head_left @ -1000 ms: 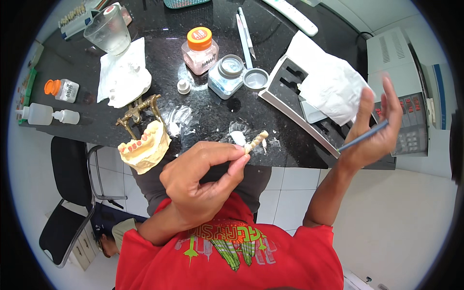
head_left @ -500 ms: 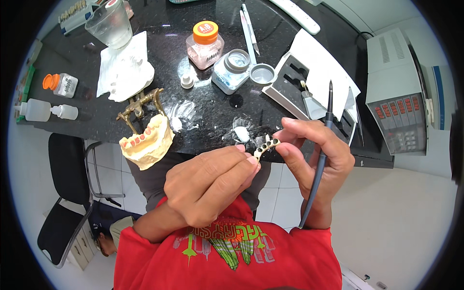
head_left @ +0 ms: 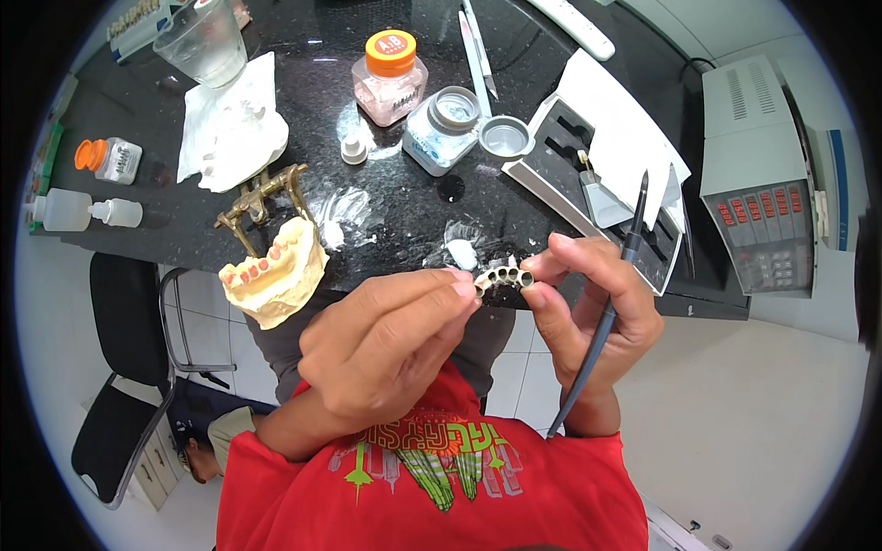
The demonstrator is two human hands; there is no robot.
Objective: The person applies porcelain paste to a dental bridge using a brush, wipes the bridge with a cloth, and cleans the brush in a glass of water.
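Above the near table edge, a curved dental bridge with several hollow crowns is held up, dark insides facing me. The fingertips of my left hand pinch its left end. Thumb and forefinger of my right hand pinch its right end. A dark-handled, fine-tipped brush also rests in my right hand, slanting with its tip away from me. A cream plaster dental model with red-marked teeth stands left of my hands, on a brass articulator. A small white powder heap lies just beyond the bridge.
On the black tabletop stand an orange-lidded jar, an open jar and a small white bottle. A white case lies right, before a control unit. A glass and tissue sit left.
The bridge has tilted so its row of openings faces me more fully. Both hands have shifted slightly left, and the brush has moved with my right hand.
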